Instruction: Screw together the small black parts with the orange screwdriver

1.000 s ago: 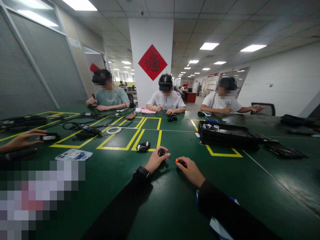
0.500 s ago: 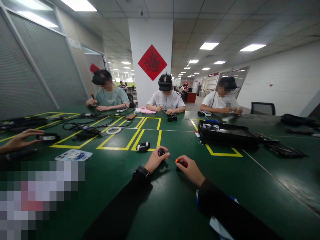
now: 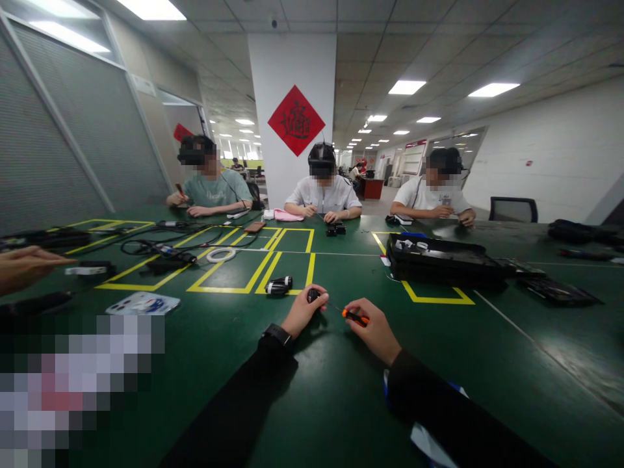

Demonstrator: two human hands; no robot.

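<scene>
My left hand (image 3: 303,313) is closed on a small black round part (image 3: 314,296) and holds it down on the green table (image 3: 341,403). My right hand (image 3: 374,331) grips a small screwdriver with an orange and black handle (image 3: 355,317). Its thin shaft points left at the black part. A black watch (image 3: 277,335) sits on my left wrist. Both sleeves are dark. Another small black cylinder-shaped part (image 3: 279,285) lies just beyond my left hand, on a yellow tape line.
A black tray (image 3: 441,257) with parts stands right of centre. Cables and a white tape ring (image 3: 220,255) lie at the left. A phone-like card (image 3: 142,303) lies near left. Three people sit across the table. A neighbour's hand (image 3: 24,266) reaches in at the far left.
My hands stay nearly still on the part and screwdriver. The neighbour's hand at far left has lifted off the black device and drawn back. The person at far right pulled in an arm.
</scene>
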